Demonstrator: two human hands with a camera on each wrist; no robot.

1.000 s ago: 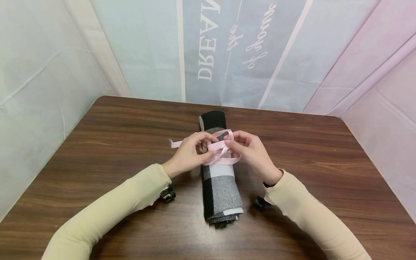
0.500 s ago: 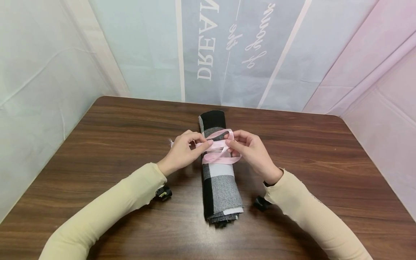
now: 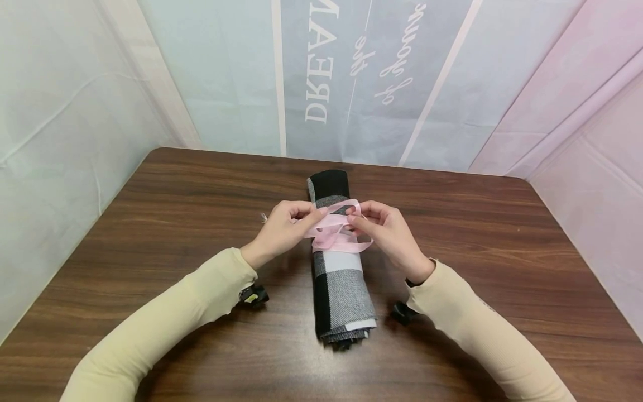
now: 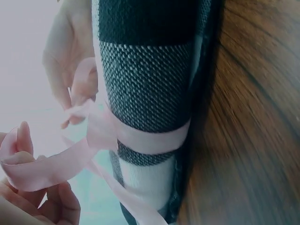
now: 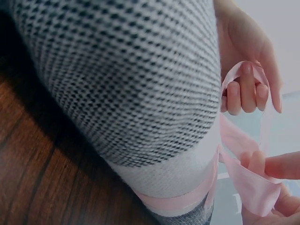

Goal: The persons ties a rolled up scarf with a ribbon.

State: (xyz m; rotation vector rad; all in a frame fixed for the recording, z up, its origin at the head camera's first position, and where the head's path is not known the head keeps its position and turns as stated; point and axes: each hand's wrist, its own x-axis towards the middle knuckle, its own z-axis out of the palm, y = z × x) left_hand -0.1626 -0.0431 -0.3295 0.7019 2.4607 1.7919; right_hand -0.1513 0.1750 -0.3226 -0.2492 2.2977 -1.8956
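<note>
On the left I see a person's cream sleeve (image 3: pixel 171 315), a small black device (image 3: pixel 255 296) under its cuff, and the left hand (image 3: pixel 282 228), its thumb and fingers pinching a pink ribbon (image 3: pixel 341 246). In the middle of the brown table (image 3: pixel 166 218) lies a rolled cloth (image 3: pixel 349 293), checked black, white and grey, running from near to far. The ribbon bands the roll between the hands and stands in loose loops above it. To the right, the right hand (image 3: pixel 389 231) also pinches the ribbon between thumb and fingers.
</note>
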